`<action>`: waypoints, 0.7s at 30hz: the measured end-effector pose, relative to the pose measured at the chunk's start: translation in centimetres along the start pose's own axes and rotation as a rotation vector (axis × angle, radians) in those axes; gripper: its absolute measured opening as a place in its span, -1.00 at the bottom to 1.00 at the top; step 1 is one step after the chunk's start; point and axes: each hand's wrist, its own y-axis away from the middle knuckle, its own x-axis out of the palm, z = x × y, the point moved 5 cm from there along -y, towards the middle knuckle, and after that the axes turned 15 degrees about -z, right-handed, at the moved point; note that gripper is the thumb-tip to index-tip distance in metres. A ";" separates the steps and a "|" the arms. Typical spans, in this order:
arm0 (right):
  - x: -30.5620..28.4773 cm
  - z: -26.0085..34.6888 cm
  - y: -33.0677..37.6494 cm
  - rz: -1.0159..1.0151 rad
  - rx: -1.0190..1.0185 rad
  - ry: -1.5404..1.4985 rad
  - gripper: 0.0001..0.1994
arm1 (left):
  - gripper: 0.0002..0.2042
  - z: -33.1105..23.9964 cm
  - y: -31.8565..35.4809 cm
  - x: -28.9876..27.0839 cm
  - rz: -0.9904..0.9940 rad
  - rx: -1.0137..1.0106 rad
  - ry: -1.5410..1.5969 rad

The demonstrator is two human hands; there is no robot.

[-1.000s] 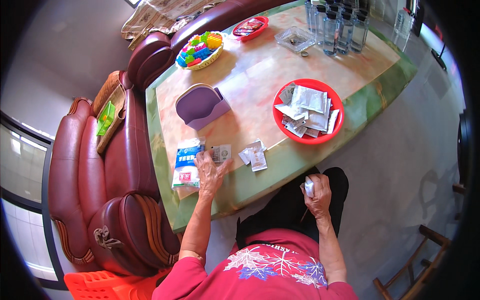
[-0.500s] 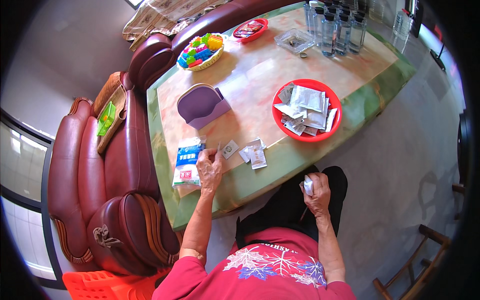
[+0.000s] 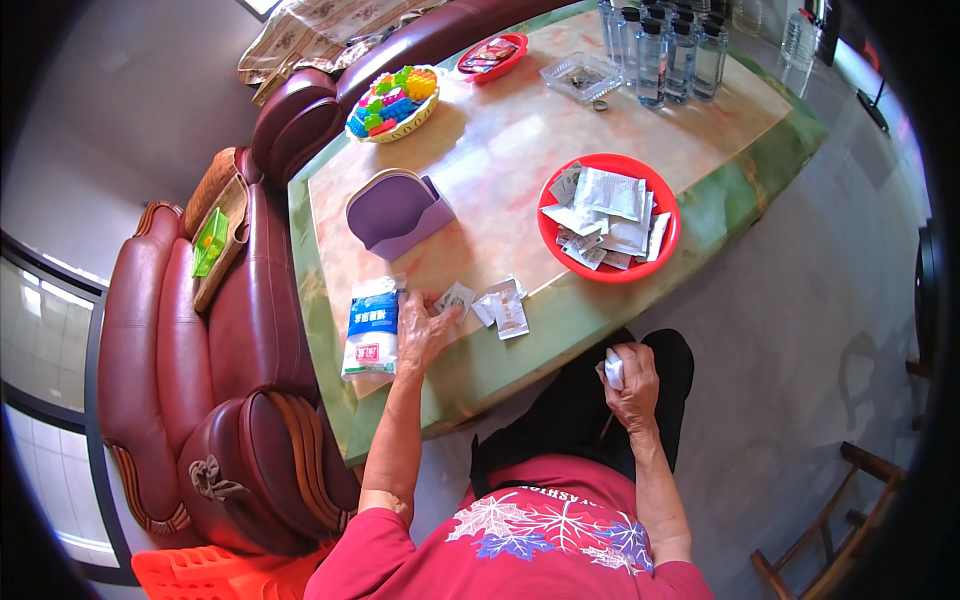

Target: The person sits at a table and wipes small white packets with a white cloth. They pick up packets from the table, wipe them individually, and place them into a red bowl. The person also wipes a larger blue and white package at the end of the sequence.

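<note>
My left hand (image 3: 425,332) rests low over the near left of the table, fingers apart, with its fingertips against the edge of a small white packet (image 3: 457,298). Right beside it, on the left, lies a blue-and-white plastic bag of white contents (image 3: 372,335). A few more small sachets (image 3: 508,312) overlap to the right of that packet. My right hand (image 3: 634,388), above my lap and off the table edge, is closed round a crumpled white wad (image 3: 613,369); its exact kind is hidden by the fingers.
A red bowl of white sachets (image 3: 672,240) stands near the right edge. Behind the bag is a purple holder (image 3: 400,215). Farther back are a basket of colourful blocks (image 3: 405,105), a red dish (image 3: 520,55), a glass ashtray (image 3: 580,77) and several bottles (image 3: 652,65). A maroon sofa (image 3: 240,330) borders the left.
My left hand has lowered and its fingers have spread toward the small packet, whose near part they now cover. My right hand keeps its hold on the white wad. The view has shifted slightly.
</note>
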 end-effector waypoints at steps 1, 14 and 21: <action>0.0 0.1 -0.1 -0.001 0.002 -0.002 -0.61 | -0.58 0.3 -0.5 0.2 0.022 -0.019 0.007; 0.1 0.0 0.1 -0.015 0.019 -0.030 -0.62 | -0.78 1.3 1.7 -0.7 0.169 -0.417 0.704; -0.1 -0.3 -1.4 -0.092 0.809 -0.541 -0.71 | -0.88 -5.3 9.0 1.4 0.450 -0.497 1.008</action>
